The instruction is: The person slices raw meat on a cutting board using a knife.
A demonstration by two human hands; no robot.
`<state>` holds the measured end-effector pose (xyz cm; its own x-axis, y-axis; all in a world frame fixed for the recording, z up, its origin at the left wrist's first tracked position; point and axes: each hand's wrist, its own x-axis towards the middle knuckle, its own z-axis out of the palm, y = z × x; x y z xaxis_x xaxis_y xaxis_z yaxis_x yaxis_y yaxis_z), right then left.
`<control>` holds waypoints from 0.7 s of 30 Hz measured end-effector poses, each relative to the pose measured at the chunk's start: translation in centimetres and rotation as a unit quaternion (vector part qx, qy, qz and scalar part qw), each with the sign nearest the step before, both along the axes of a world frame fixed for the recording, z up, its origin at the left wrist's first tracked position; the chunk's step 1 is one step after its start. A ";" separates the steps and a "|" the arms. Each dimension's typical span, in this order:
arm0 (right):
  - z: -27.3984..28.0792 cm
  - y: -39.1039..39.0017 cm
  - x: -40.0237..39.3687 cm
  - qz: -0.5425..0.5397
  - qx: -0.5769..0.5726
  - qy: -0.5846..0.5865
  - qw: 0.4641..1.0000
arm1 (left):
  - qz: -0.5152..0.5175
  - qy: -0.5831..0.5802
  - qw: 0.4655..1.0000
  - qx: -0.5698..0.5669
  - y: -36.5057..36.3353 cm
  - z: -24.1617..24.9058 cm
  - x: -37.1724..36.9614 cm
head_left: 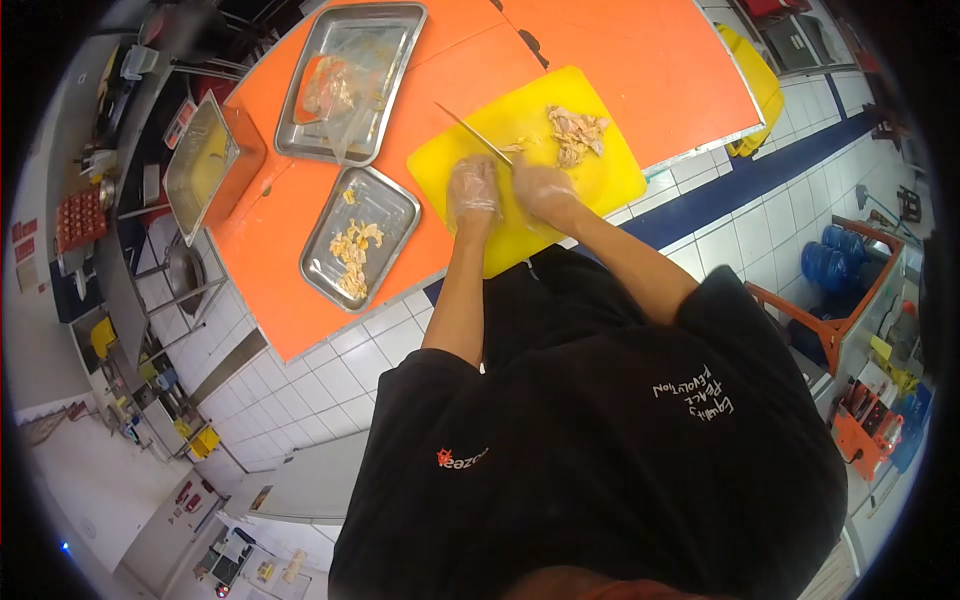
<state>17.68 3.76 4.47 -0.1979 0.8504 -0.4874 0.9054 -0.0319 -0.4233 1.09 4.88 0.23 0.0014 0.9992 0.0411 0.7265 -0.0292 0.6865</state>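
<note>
A clear plastic glove covers each hand. My right hand (pixel 542 190) is wrapped round the handle of a knife (pixel 473 134), whose blade points away and to the left over the yellow cutting board (pixel 605 180). On the board's left part rests my left hand (pixel 473 187), fingers curled down; whatever lies under them is hidden. A pile of pale meat pieces (pixel 577 135), possibly cooked chicken, sits on the far right of the board. Smaller scraps (pixel 517 146) lie near the blade. To the left, a small metal tray (pixel 390 222) holds more cut pieces (pixel 352 255).
A larger metal tray (pixel 402 88) with a clear plastic bag (pixel 345 95) in it stands farther back on the orange table (pixel 460 45). At the table's left edge is a deep metal container (pixel 200 170). Blue water jugs (pixel 833 257) are off to the right.
</note>
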 end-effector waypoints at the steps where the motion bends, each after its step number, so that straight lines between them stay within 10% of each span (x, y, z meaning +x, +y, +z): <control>1: -0.5 -1.6 1.1 -0.023 -0.015 -0.009 1.000 | 0.030 -0.015 0.999 -0.017 0.1 -0.4 -0.3; 4: 0.6 -7.5 5.4 -0.011 -0.023 -0.044 0.999 | 0.093 0.034 0.983 -0.155 0.3 2.7 -1.0; 14: 2.9 -9.7 7.8 -0.010 -0.033 -0.022 0.999 | -0.033 0.190 0.976 -0.099 -1.1 7.1 -1.6; 19: 4.4 -10.2 8.2 -0.071 0.020 0.034 0.997 | 0.080 -0.182 0.971 -0.131 -1.4 9.2 0.2; 21: 5.5 -10.4 7.8 -0.072 0.013 0.033 0.997 | 0.089 -0.125 0.978 -0.144 -2.6 8.3 -0.3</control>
